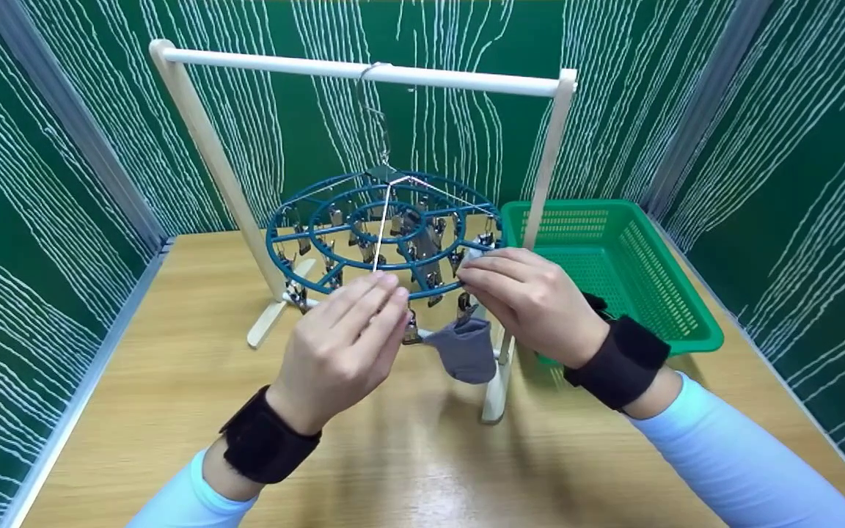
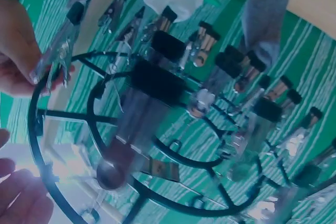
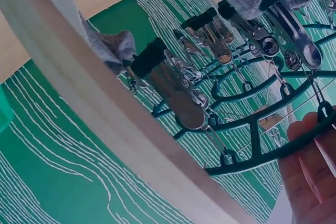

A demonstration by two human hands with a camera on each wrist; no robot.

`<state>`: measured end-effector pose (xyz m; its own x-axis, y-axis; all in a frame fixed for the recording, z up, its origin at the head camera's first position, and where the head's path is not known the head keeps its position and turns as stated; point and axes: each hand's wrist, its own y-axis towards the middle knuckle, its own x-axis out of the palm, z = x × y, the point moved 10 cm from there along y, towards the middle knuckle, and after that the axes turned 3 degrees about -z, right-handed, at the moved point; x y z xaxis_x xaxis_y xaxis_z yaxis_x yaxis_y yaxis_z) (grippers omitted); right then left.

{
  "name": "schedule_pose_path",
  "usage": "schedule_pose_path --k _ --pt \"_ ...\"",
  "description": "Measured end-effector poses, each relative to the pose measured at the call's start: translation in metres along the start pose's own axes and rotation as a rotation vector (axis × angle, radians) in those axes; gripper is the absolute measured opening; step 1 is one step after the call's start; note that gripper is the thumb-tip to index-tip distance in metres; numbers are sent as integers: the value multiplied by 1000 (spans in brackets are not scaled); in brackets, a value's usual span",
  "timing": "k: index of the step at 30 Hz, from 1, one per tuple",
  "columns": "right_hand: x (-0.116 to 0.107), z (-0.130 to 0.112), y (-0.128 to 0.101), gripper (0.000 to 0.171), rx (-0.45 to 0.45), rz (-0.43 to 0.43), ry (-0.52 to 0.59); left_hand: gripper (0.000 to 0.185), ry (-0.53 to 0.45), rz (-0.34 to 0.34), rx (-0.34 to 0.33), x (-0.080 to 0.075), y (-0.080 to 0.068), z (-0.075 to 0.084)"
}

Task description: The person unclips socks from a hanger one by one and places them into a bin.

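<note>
A teal round clip hanger (image 1: 386, 220) hangs by a metal hook from the white bar of a wooden rack (image 1: 364, 71). A grey sock (image 1: 464, 350) dangles from a clip on its front rim. My left hand (image 1: 391, 287) holds the front rim, fingers over it. My right hand (image 1: 470, 270) is at the right front rim, just above the sock, with a bit of white cloth (image 1: 473, 254) at its fingertips. From below, the left wrist view shows the right hand (image 2: 18, 59) pinching a metal clip (image 2: 56, 59). The right wrist view shows fingers (image 3: 310, 171) against the rim.
A green plastic basket (image 1: 675, 308) stands on the wooden table (image 1: 173, 381) at the right, behind the rack's right post (image 1: 532, 220). Green patterned walls close in the left, back and right. Several metal clips (image 3: 178, 93) hang from the hanger's rings.
</note>
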<state>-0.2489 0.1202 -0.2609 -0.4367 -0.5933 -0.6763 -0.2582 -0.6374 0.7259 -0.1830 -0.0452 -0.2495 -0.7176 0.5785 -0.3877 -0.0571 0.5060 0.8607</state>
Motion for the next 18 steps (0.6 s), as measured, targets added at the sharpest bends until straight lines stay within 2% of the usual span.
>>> schedule_pose_path --k 9,14,18 --pt "0 -13 7 26 -37 44 2 17 66 -112 38 16 1 5" --pt "2 -19 10 26 -64 52 9 14 73 -109 31 15 -1 1" --pt "0 -15 12 27 -34 38 7 14 77 -91 20 12 -2 -3"
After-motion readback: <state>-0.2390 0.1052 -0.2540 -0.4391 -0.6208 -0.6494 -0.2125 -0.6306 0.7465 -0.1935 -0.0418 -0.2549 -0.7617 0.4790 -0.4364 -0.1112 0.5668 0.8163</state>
